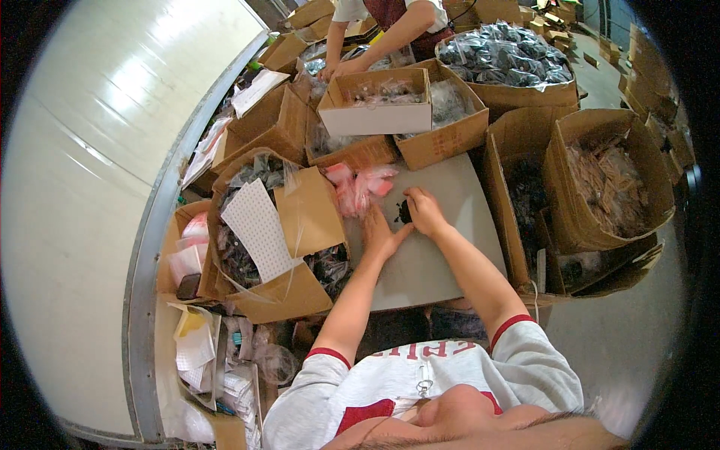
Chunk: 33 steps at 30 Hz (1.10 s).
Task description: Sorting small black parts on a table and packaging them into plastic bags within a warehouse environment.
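Observation:
My left hand [381, 234] lies flat, fingers apart, on a grey board [450, 255] that serves as a work surface. My right hand [424, 211] is curled over a small pile of black parts [404, 213] on the same board, fingers closed on them. Just beyond both hands lie several small pink-and-clear plastic bags [358, 186]. The hands nearly touch each other at the thumbs.
Open cardboard boxes ring the board: one with black parts and a perforated white sheet [259, 229] at left, one with brown pieces [609, 184] at right, a white box [377, 101] ahead. Another person's hands [341, 67] reach into boxes at the far side.

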Motion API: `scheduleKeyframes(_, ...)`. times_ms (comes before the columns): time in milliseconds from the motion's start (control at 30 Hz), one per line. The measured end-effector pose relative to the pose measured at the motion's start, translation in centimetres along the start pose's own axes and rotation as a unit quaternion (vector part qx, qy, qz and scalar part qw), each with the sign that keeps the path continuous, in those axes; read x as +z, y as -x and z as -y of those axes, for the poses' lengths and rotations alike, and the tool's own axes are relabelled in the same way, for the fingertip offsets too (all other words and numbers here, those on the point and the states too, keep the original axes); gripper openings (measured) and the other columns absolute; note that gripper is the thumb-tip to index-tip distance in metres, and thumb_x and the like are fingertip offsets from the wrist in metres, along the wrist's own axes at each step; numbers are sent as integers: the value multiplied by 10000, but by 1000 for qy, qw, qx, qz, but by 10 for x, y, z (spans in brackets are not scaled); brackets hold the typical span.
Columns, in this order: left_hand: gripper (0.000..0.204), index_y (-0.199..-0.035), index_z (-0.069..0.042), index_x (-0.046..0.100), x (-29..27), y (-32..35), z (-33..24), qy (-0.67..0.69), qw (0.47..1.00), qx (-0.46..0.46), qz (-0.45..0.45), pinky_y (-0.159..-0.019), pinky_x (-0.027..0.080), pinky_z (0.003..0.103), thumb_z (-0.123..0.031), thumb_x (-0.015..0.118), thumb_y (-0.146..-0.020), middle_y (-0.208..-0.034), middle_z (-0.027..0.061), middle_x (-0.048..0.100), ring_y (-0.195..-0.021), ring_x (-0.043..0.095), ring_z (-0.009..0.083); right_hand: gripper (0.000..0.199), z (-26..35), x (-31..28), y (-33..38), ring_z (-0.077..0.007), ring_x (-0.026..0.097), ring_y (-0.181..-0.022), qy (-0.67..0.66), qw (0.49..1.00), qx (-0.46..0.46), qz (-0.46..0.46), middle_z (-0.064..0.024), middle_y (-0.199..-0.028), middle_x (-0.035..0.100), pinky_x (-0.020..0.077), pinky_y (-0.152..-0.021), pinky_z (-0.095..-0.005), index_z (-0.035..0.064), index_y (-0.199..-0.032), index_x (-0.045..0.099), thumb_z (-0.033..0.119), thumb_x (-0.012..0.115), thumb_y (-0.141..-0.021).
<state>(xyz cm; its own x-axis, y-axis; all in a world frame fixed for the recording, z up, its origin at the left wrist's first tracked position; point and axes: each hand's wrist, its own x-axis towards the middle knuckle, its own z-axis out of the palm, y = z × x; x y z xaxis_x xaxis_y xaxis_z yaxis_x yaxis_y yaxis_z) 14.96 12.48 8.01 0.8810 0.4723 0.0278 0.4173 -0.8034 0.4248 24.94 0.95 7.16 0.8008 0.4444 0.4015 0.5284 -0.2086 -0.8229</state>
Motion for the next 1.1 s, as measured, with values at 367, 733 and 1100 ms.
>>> scheduleKeyframes(367, 1167, -1442, 75, 133, 1, -1, -59, -112, 991, 45, 52, -1156, 171, 395, -591, 717, -682, -1517, 222, 182, -1411, 187, 327, 251, 0, -19, -6, -387, 566, -1047, -42, 998, 29, -22, -220, -1080, 619, 448, -886, -398, 1, -1115, 587, 120, 474, -925)
scheduleKeyframes(733, 743, -1346, -32, 429, 25, -49, -65, -25, 975, 220, 13, -1091, 311, 421, -336, 741, -744, -1453, 164, 349, -1334, 328, 360, 307, -45, -38, -33, -313, 594, -1006, -124, 981, 121, -85, -172, -1071, 640, 448, -862, -370, 15, -1110, 600, 252, 515, -935)
scheduleKeyframes(1100, 595, -1263, -36, 488, 14, -34, -56, 58, 949, 238, -197, -1060, 300, 477, -270, 706, -761, -1357, 179, 408, -1255, 380, 381, 345, -53, -39, -36, -347, 593, -1009, -76, 985, 117, -106, -198, -1079, 632, 445, -868, -384, -7, -1097, 600, 287, 512, -937)
